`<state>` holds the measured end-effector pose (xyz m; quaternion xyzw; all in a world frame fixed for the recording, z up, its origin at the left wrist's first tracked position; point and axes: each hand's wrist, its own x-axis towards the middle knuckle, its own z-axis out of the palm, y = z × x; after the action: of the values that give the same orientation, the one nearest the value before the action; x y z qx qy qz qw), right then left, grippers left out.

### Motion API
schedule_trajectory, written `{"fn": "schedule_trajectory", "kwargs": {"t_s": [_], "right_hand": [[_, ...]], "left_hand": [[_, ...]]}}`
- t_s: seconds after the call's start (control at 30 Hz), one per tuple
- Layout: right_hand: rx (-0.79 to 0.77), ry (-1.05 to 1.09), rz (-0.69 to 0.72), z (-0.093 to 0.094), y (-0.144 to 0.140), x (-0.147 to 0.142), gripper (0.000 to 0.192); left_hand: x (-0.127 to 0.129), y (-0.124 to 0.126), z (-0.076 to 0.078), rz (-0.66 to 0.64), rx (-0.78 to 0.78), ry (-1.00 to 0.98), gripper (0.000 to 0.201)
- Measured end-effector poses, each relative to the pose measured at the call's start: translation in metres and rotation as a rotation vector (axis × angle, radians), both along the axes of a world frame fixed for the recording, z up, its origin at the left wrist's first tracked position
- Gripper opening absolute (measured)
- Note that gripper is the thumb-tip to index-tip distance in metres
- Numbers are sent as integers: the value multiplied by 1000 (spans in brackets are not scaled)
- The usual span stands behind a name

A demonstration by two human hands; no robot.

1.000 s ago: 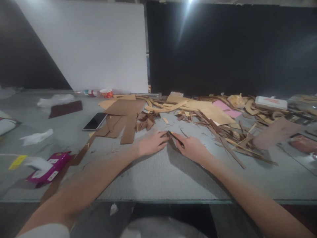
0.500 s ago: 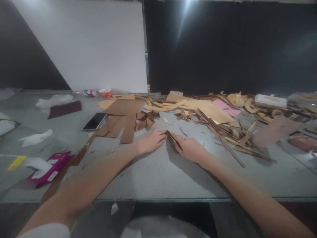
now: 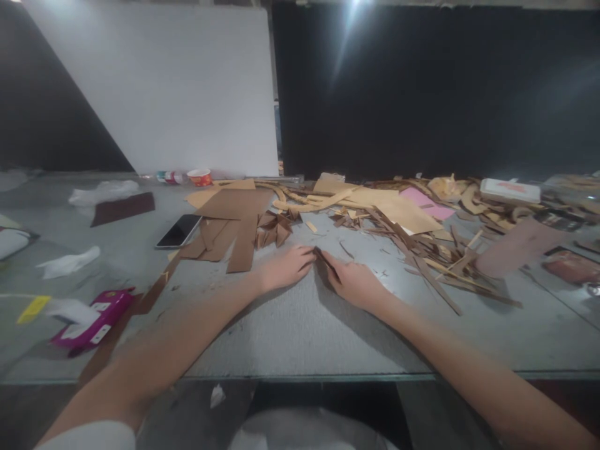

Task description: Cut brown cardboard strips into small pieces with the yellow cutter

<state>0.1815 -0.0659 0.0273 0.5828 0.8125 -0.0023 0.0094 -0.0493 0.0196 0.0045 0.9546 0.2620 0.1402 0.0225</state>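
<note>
A small dark brown strip [image 3: 327, 262], leather or thick paper by its look, is held low over the middle of the table. The closed fingers of my right hand [image 3: 355, 284] grip its near part. My left hand [image 3: 289, 267] meets its far end with fingertips bent and pressed together; the fingers partly hide that end. Just beyond my left hand lies a heap of small folded brown pieces [image 3: 274, 230]. Flat brown sheets [image 3: 242, 244] spread to the left of that heap.
Thin brown offcuts [image 3: 434, 275] lie scattered on the right, with tan sheets [image 3: 398, 209] behind them. At the left are a phone [image 3: 178, 231], a purple tissue pack [image 3: 96, 322] and a crumpled tissue [image 3: 70, 262]. A paper cup [image 3: 200, 177] stands at the back.
Both hands stay in nearly the same place on the brown strip. Only a very slight shift of the view shows.
</note>
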Motion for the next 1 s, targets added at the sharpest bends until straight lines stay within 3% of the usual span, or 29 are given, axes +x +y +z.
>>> {"fn": "schedule_trajectory", "kwargs": {"t_s": [0.2,0.5,1.0], "right_hand": [[4,55,-14,-4,2,-2,65],[45,-114,224,0,11,17,67],[98,-95,124,2,12,18,67]], "left_hand": [[1,-1,4,8,17,18,32],[1,-3,4,17,10,19,35],[-2,-5,6,5,39,47,37]]}}
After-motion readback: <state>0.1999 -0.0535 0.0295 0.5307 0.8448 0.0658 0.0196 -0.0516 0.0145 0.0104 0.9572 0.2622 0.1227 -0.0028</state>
